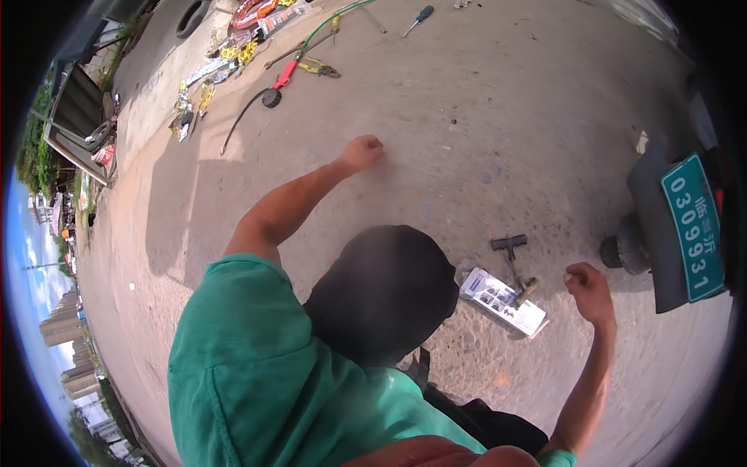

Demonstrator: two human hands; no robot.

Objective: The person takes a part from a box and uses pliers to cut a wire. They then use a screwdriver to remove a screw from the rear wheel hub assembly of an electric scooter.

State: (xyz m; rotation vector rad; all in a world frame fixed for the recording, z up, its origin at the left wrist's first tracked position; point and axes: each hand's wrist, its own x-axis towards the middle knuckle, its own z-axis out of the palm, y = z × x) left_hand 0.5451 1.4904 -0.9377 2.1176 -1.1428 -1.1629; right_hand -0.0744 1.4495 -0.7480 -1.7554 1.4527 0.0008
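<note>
My left hand (363, 153) is raised over the concrete ground with its fingers curled closed. Whatever may be inside it is hidden. On the right, my right hand (589, 292) has thumb and fingers bent together, and I cannot make out anything between them. Between that hand and my dark knee (385, 292) lies a white flat box (486, 289) with printed pictures. A tool with a black T-shaped handle (510, 243) lies at the box's far edge. Another T-shaped tool with a brownish handle (527, 290) rests across the box, close to my right hand.
At the right stands a vehicle's rear with a black mudguard (650, 198) and a green number plate (694, 226). Far left lie a red tyre inflator (287, 75) with gauge and green hose, yellow-handled pliers (319, 68) and torn wrappers (206, 71). A blue screwdriver (422, 15) lies farther off.
</note>
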